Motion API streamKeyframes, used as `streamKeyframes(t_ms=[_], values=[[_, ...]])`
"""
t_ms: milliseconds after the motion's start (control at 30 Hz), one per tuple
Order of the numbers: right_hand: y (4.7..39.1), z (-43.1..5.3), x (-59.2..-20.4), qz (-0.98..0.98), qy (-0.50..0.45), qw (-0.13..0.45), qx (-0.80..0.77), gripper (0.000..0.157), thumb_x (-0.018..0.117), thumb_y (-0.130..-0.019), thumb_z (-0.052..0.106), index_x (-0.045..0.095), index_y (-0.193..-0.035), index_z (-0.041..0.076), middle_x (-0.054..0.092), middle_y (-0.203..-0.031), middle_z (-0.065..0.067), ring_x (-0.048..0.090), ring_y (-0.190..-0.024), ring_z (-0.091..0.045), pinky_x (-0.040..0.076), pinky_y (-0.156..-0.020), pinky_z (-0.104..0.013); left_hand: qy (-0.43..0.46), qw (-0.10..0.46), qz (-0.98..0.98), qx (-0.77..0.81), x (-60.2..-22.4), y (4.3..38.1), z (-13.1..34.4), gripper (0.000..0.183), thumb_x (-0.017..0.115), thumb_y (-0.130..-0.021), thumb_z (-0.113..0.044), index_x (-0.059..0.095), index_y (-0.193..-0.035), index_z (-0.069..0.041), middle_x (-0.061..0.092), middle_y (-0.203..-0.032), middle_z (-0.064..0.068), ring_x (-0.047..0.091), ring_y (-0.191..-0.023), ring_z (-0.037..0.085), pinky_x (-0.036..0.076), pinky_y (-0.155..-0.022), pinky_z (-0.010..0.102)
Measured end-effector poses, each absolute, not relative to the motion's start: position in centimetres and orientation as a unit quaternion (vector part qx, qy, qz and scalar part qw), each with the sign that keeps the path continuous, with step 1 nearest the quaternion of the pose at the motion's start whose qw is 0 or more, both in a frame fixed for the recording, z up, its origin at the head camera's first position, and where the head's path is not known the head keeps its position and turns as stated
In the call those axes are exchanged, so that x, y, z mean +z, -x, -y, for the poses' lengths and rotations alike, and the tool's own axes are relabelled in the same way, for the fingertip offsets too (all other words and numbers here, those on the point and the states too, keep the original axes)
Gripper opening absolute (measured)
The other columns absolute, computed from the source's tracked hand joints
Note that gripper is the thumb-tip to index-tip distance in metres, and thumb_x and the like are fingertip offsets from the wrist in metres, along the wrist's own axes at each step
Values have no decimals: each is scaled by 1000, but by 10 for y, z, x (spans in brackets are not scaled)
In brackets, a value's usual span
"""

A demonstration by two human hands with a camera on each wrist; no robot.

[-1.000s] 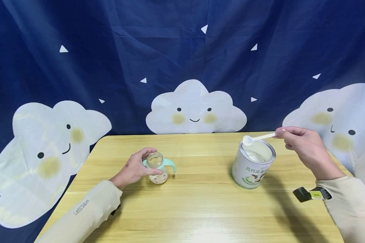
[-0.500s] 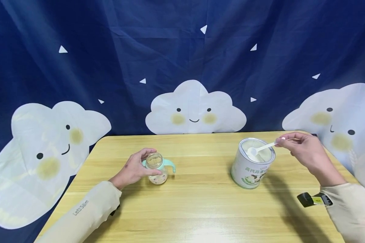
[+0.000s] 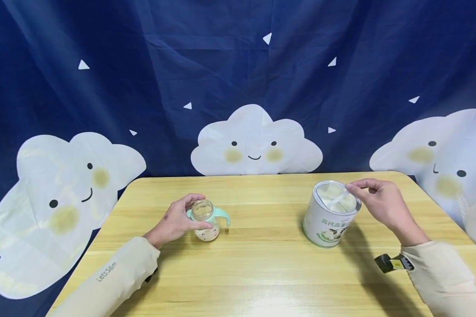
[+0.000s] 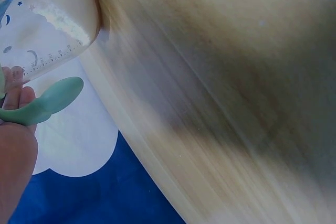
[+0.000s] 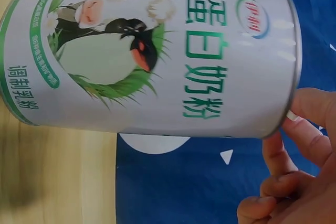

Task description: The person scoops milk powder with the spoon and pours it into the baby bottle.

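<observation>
A small clear baby bottle (image 3: 207,232) with mint-green handles stands uncapped on the table, white powder visible inside it in the left wrist view. My left hand (image 3: 179,221) grips its body between thumb and fingers. On the right is an opened milk powder can (image 3: 327,224) with a cow picture. Over its rim, my right hand (image 3: 381,203) pinches the handle of a white scoop (image 3: 337,200). The scoop slants down into the can, its bowl hard to make out against the pale inside. In the right wrist view the right fingertips (image 5: 302,116) are at the can's rim.
Both things stand on a light wooden table (image 3: 258,246), with a wide gap between bottle and can. Behind the table's far edge hangs a dark blue curtain (image 3: 222,66) printed with smiling clouds and small triangles.
My right hand has moved left and lower toward the can, and the scoop has gone from above the rim down into it. The left hand and bottle have stayed in place.
</observation>
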State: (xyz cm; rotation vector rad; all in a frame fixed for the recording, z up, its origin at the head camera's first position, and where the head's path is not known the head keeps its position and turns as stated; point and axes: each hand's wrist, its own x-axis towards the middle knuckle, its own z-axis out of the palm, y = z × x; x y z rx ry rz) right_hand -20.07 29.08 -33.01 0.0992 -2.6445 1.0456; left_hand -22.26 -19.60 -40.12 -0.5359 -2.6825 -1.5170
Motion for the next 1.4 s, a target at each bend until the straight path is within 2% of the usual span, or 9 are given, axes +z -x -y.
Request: streamKeyframes(t_ms=[100, 167, 300, 433, 633, 933, 1167, 1300, 1400], values=[[201, -288, -333, 922, -33, 146, 356, 39, 67, -97, 33, 74, -107, -5, 70, -112, -21, 54, -118, -48, 45, -93, -61, 173, 6, 857, -485, -402, 222, 196, 78, 94, -69, -18, 55, -133, 4, 62, -129, 16, 61, -117, 30, 49, -101, 45], [201, -287, -335, 925, -37, 154, 345, 38, 67, -97, 32, 74, -105, -4, 68, -113, -26, 53, -117, -53, 43, -93, -66, 173, 5, 856, -487, -402, 221, 195, 77, 94, -69, -18, 55, -132, 4, 63, -129, 16, 61, -116, 31, 48, -101, 46], [201, -285, -340, 930, -53, 196, 305, 32, 70, -95, 27, 76, -101, -4, 69, -101, -22, 60, -101, -44, 47, -82, -53, 176, 9, 854, -490, -404, 220, 195, 76, 93, -69, -17, 56, -131, 4, 63, -128, 16, 61, -115, 31, 49, -100, 48], [201, -283, -343, 928, -71, 235, 281, 26, 74, -91, 20, 77, -97, -5, 67, -92, -17, 59, -87, -34, 42, -71, -39, 177, 16, 856, -485, -404, 221, 196, 76, 94, -69, -18, 56, -131, 3, 64, -126, 15, 62, -113, 30, 50, -98, 47], [202, -283, -344, 930, -96, 235, 267, 22, 74, -91, 17, 77, -99, -4, 66, -95, -17, 60, -91, -37, 44, -75, -48, 180, 9, 857, -482, -401, 222, 198, 77, 95, -67, -19, 57, -131, 1, 65, -125, 12, 63, -112, 28, 50, -98, 46], [199, -290, -344, 931, -118, 245, 244, 20, 71, -92, 17, 77, -101, 0, 72, -96, -15, 59, -83, -30, 43, -67, -37, 203, 14, 877, -435, -395, 220, 201, 80, 94, -69, -30, 56, -134, -4, 62, -131, 11, 55, -124, 36, 44, -104, 56], [199, -297, -344, 934, -122, 226, 250, 34, 70, -95, 25, 72, -112, -5, 69, -110, -24, 60, -87, -37, 45, -68, -43, 185, 34, 921, -340, -378, 219, 209, 96, 89, -69, -51, 47, -146, -11, 49, -148, 9, 44, -134, 37, 38, -107, 61], [197, -304, -343, 943, -134, 181, 243, 53, 68, -96, 31, 59, -132, -7, 57, -128, -32, 56, -104, -48, 46, -80, -60, 178, 30, 941, -288, -375, 215, 220, 105, 83, -70, -63, 39, -151, -12, 43, -153, 12, 39, -138, 40, 36, -109, 63], [197, -310, -344, 949, -151, 133, 241, 70, 67, -96, 34, 42, -147, -6, 45, -141, -36, 42, -124, -58, 35, -94, -73, 185, 43, 950, -248, -374, 213, 227, 111, 80, -70, -67, 35, -153, -8, 38, -155, 18, 36, -140, 42, 33, -110, 64]])
